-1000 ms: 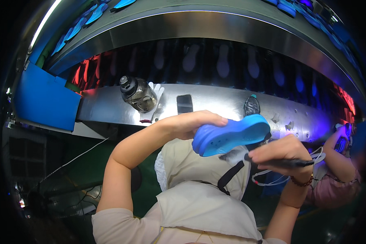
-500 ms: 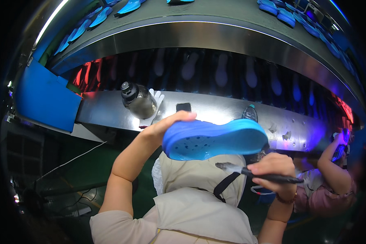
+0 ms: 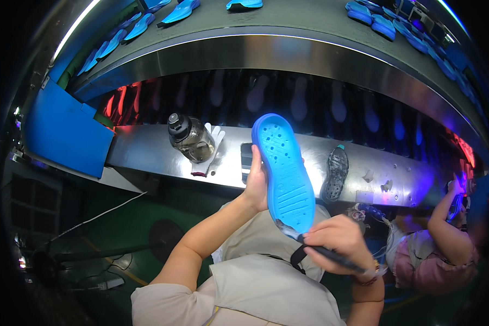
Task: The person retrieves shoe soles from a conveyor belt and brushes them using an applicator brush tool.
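A bright blue shoe sole (image 3: 286, 176) stands nearly upright in front of me, its inner face with small holes and ridges toward me. My left hand (image 3: 259, 183) is closed around its left side, with the thumb along the edge and the other fingers mostly hidden behind. My right hand (image 3: 339, 243) grips the black handle of a brush (image 3: 336, 259). The brush's bristles touch the lower, near end of the sole at its rim.
On the metal ledge (image 3: 141, 146) are a dark bottle (image 3: 194, 142), a white glove (image 3: 216, 135), a dark rectangular object (image 3: 246, 160) and a black sole (image 3: 337, 175). More blue soles (image 3: 178, 12) lie on the upper belt (image 3: 288, 16). Another person (image 3: 440, 233) works at the right.
The sole has turned from lying sideways to nearly upright, its inner face now toward me. My left hand has moved down to its side. The brush has come against its near end.
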